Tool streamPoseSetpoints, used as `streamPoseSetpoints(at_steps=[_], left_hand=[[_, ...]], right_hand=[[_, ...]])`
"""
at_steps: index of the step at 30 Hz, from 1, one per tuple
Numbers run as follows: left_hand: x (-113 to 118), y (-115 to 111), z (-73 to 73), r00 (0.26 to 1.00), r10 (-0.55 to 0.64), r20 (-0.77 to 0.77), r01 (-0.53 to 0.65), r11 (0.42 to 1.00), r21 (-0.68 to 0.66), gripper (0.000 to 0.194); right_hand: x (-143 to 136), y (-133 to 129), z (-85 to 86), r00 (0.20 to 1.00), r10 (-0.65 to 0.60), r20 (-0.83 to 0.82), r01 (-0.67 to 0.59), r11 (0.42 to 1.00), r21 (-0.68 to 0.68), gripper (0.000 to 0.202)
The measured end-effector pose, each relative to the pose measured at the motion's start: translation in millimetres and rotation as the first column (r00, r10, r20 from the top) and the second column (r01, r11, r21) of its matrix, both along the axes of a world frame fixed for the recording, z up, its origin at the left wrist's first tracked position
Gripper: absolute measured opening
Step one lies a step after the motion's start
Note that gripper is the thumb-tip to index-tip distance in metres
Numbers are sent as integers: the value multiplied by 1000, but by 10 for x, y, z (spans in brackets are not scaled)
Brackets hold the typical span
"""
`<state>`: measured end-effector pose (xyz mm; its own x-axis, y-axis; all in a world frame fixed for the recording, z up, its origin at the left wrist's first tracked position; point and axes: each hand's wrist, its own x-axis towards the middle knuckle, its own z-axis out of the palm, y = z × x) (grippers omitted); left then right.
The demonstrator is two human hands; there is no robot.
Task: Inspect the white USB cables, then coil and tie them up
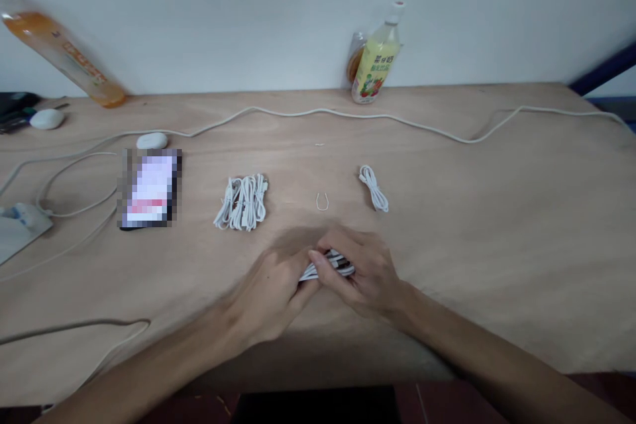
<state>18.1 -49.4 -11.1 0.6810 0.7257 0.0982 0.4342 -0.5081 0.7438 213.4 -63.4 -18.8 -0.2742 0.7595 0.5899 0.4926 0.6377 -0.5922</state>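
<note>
Between my two hands is a coiled white charging cable, with a metal plug end showing near the right fingers. My left hand is closed around the coil's left end. My right hand grips the other end, its thumb lying across the front of the coil. Just beyond my hands lies a small bent white twist tie. A pile of bundled white cables rests to the left, and a single coiled white cable to the right.
A phone and a white oval case lie at the left. One long white cord runs across the back. Against the wall stand an orange drink bottle and a yellow drink bottle. A tiny white strip lies mid-table.
</note>
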Motion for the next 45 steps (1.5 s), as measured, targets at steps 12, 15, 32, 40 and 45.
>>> streamPoseSetpoints(at_steps=[12, 15, 32, 40, 45], left_hand=[[25, -4, 86, 994, -1, 105, 5, 999, -42, 8], [12, -9, 108, 987, -32, 160, 38, 999, -31, 7], [38, -14, 93, 971, 46, 235, -46, 999, -8, 36], [26, -5, 89, 973, 43, 227, -40, 999, -16, 35], [44, -42, 86, 971, 94, 219, -112, 991, 72, 35]], right_hand=[[-11, -14, 14, 999, -39, 6, 39, 999, 14, 32], [2, -15, 34, 998, -59, -1, 59, 998, -15, 33], [9, -23, 4, 999, -37, -24, 38, 999, 33, 26], [12, -20, 13, 999, -43, -1, 43, 998, 37, 26], [4, -13, 16, 999, -39, -24, 40, 997, 60, 24]])
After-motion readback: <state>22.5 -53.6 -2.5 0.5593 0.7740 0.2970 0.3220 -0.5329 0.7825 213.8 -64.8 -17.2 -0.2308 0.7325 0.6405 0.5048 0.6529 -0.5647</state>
